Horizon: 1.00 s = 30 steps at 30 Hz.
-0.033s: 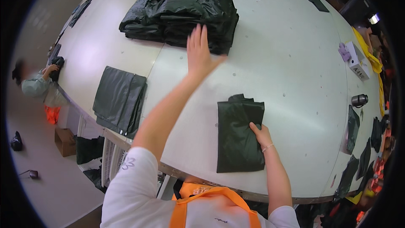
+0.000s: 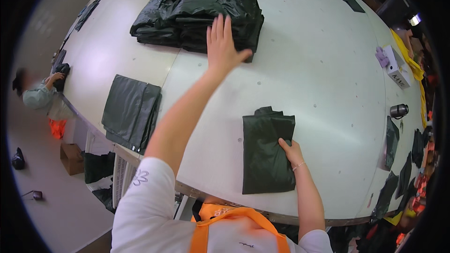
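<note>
My left hand [image 2: 222, 46] is stretched out flat, fingers extended and thumb apart, at the near side of a tall pile of shiny dark green folded garments [image 2: 211, 7]. Whether its fingertips touch the pile I cannot tell. With my right hand [image 2: 291, 152] I hold the right edge of a folded dark green garment [image 2: 267, 164], thumb on top and the other fingers hidden beneath. That garment lies before me, with uneven fabric ends showing at its far edge. To its left rests a neat stack of folded dark garments [image 2: 130, 110] with small white ends at the near corner.
Everything lies on a large white table [image 2: 323, 126]. A metal flask [image 2: 399, 110], a white box [image 2: 397, 68] and more dark pieces [image 2: 393, 143] line its right side. At the far left another person [image 2: 40, 94] handles dark cloth. A cardboard box [image 2: 71, 159] stands on the floor.
My left hand has moved slightly farther away, up along the near side of the pile. My right hand keeps its hold on the folded garment.
</note>
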Motion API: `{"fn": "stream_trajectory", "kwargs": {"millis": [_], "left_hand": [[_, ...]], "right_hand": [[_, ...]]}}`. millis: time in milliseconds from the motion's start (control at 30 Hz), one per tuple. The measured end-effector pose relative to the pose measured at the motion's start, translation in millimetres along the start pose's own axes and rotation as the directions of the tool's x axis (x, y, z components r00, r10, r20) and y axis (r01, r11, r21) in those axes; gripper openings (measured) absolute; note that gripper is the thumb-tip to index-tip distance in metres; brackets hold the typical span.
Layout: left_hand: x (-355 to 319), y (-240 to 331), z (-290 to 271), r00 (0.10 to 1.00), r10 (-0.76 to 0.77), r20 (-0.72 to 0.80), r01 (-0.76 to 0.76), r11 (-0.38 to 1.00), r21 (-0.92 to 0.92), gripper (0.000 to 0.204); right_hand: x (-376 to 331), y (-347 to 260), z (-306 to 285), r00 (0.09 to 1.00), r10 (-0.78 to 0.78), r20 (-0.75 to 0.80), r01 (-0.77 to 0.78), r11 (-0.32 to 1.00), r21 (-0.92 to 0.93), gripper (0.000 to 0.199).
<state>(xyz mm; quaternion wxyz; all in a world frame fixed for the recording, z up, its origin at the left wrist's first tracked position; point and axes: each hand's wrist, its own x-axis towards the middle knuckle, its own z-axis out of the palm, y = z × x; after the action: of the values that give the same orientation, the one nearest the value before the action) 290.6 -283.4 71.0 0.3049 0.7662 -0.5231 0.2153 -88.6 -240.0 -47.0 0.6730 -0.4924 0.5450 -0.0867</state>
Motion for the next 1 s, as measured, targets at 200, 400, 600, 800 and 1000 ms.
{"fn": "stream_trajectory", "kwargs": {"millis": [200, 400, 600, 800, 1000], "left_hand": [[56, -19, 40, 0.970, 0.133, 0.204, -0.156, 0.983, 0.099, 0.117], [60, -50, 42, 0.925, 0.271, 0.267, -0.306, 0.947, 0.098, 0.067], [1, -42, -5, 0.934, 0.326, 0.148, -0.326, 0.945, -0.024, 0.052], [-201, 55, -114, 0.906, 0.333, 0.260, -0.284, 0.936, -0.209, 0.029], [-359, 123, -163, 0.732, 0.325, 0.598, -0.106, 0.922, -0.372, 0.042]], "right_hand": [[-16, 8, -37, 0.985, -0.079, -0.156, 0.072, 0.996, -0.047, 0.043], [-9, 21, -38, 0.982, -0.118, -0.145, 0.123, 0.992, 0.031, 0.041], [-10, 27, -46, 0.977, -0.146, -0.158, 0.147, 0.989, -0.002, 0.043], [-52, 40, -123, 0.994, 0.035, -0.103, -0.044, 0.996, -0.080, 0.043], [-87, 60, -163, 0.981, 0.194, -0.015, -0.195, 0.977, -0.092, 0.039]]}}
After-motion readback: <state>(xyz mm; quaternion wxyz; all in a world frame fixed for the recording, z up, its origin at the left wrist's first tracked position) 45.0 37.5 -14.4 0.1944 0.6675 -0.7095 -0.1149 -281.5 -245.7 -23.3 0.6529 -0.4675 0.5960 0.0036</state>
